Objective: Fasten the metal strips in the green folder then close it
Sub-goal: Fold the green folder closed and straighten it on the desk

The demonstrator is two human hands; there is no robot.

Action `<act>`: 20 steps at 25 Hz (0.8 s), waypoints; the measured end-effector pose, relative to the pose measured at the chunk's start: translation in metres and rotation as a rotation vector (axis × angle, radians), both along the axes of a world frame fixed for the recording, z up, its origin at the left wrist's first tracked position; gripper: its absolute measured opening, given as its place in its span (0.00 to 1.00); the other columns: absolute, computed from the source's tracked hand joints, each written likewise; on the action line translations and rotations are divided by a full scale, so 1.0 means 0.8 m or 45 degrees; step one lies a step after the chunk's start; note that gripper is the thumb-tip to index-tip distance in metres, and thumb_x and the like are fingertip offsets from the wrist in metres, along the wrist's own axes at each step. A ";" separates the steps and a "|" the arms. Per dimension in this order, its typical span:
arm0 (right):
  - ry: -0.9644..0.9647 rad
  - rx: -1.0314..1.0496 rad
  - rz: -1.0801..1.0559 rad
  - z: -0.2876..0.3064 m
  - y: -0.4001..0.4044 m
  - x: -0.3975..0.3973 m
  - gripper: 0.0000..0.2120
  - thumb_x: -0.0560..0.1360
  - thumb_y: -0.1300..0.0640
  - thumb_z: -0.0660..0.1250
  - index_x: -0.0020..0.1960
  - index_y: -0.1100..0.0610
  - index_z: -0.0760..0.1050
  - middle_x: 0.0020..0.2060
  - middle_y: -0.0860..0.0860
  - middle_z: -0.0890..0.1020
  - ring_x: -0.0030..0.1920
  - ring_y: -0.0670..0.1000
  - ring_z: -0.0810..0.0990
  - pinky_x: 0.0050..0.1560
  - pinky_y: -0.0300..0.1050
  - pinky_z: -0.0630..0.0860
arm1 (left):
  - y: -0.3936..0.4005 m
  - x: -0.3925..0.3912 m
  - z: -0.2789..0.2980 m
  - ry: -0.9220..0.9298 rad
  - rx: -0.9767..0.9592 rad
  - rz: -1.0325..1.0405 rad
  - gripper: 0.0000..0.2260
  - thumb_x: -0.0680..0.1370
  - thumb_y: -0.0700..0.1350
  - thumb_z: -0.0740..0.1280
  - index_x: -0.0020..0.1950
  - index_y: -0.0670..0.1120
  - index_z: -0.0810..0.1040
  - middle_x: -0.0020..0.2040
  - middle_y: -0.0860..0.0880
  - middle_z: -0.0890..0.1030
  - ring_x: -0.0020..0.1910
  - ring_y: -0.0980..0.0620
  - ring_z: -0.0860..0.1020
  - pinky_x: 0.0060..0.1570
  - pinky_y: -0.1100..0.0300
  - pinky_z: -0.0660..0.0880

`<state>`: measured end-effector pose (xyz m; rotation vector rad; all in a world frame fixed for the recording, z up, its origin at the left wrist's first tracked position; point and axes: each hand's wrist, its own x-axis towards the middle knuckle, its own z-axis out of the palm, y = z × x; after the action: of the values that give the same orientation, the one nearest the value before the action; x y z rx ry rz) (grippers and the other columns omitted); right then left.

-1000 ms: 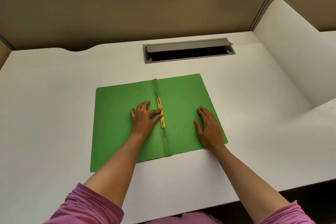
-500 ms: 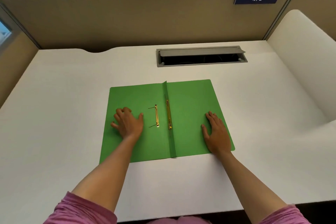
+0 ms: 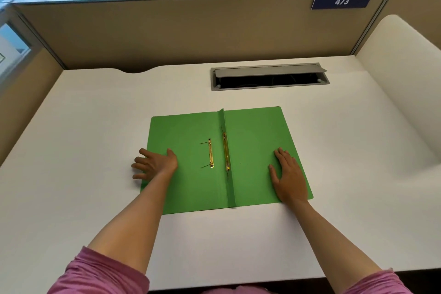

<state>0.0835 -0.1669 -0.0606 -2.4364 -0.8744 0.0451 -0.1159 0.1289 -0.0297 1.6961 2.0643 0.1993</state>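
The green folder (image 3: 253,150) lies open and flat on the white desk (image 3: 95,150). A brass fastener bar (image 3: 225,151) runs along the spine fold. A second brass strip (image 3: 210,153) with two thin prongs pointing left lies loose on the left cover. My left hand (image 3: 155,163) rests at the left cover's outer edge, fingers spread over onto the desk, holding nothing. My right hand (image 3: 288,174) lies flat, palm down, on the right cover near its outer edge.
A grey cable tray (image 3: 269,76) with an open slot is set into the desk behind the folder. Beige partition walls (image 3: 191,31) stand at the back and left; a white curved divider (image 3: 401,74) rises on the right.
My left hand left the fastener at the spine and slid out to the left cover's edge. The loose brass strip now lies apart on the left cover. The right hand stayed put.
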 end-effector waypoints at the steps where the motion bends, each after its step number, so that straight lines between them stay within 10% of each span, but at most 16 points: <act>1: 0.006 0.003 0.000 0.000 0.000 0.000 0.25 0.79 0.50 0.63 0.74 0.54 0.66 0.74 0.49 0.69 0.75 0.50 0.64 0.77 0.47 0.58 | 0.001 0.000 0.001 -0.009 -0.043 0.045 0.36 0.74 0.60 0.65 0.73 0.42 0.56 0.72 0.37 0.62 0.74 0.37 0.57 0.71 0.37 0.54; 16: 0.008 0.020 0.006 0.004 -0.001 -0.001 0.25 0.79 0.50 0.63 0.74 0.55 0.66 0.73 0.51 0.69 0.75 0.51 0.65 0.76 0.51 0.62 | 0.051 -0.007 0.050 -0.659 -0.096 0.665 0.32 0.75 0.42 0.68 0.75 0.40 0.56 0.73 0.42 0.65 0.72 0.42 0.65 0.70 0.52 0.64; 20: -0.006 0.011 0.007 0.003 0.000 0.000 0.25 0.79 0.50 0.63 0.74 0.55 0.66 0.73 0.51 0.69 0.75 0.52 0.65 0.76 0.50 0.62 | 0.072 -0.009 0.087 -0.614 -0.220 0.397 0.21 0.79 0.46 0.60 0.70 0.38 0.68 0.68 0.41 0.75 0.61 0.42 0.76 0.55 0.53 0.74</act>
<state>0.0837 -0.1668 -0.0580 -2.4273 -0.8822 0.0377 -0.1235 0.1869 0.0397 1.0858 1.8966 0.4647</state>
